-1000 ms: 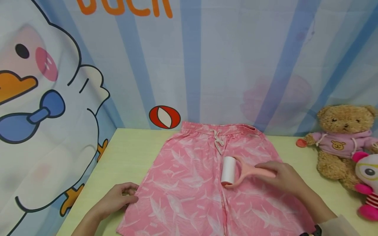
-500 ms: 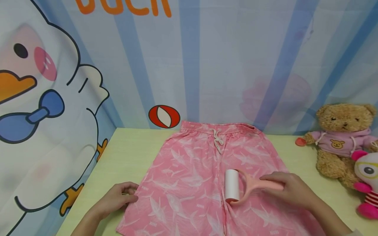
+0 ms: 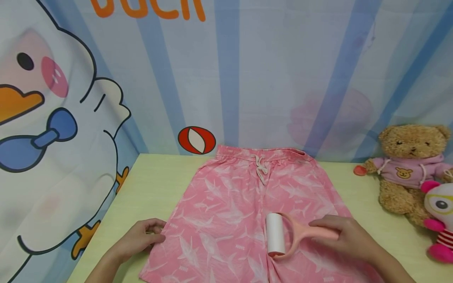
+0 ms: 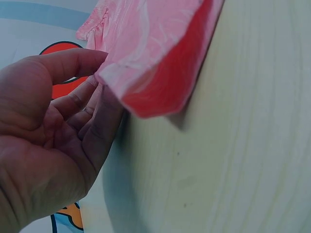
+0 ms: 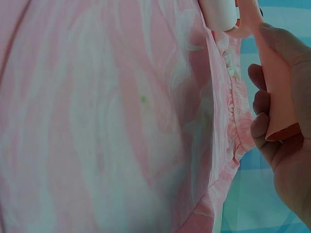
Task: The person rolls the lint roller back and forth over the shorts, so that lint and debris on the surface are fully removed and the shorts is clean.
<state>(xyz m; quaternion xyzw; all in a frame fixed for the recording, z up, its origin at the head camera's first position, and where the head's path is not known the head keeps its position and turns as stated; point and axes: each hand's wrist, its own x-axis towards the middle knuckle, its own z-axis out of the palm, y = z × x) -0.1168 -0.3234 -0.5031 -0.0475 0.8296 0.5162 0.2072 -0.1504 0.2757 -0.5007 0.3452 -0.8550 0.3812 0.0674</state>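
Note:
Pink shorts (image 3: 216, 212) with a pale leafy fish print lie spread flat, their waistband and white drawstring (image 3: 260, 167) at the far end. My right hand (image 3: 350, 237) grips the peach handle (image 5: 277, 92) of a lint roller (image 3: 275, 235). Its white roll is down on the shorts beside the middle seam, over the right leg. At the left side edge, my left hand (image 3: 139, 237) pinches the cloth between thumb and fingers. In the left wrist view that hand (image 4: 53, 111) holds the edge, and the leg opening (image 4: 165, 82) gapes a little.
A teddy bear (image 3: 412, 173) in a lilac hoodie sits on the pale yellow table (image 3: 155, 177) at the right. In front of it is a pink and white plush toy (image 3: 442, 220). A printed duck curtain (image 3: 265, 78) hangs along the back and left.
My right hand has drawn the lint roller down the shorts toward me, along the middle seam. The left hand has stayed at the left edge.

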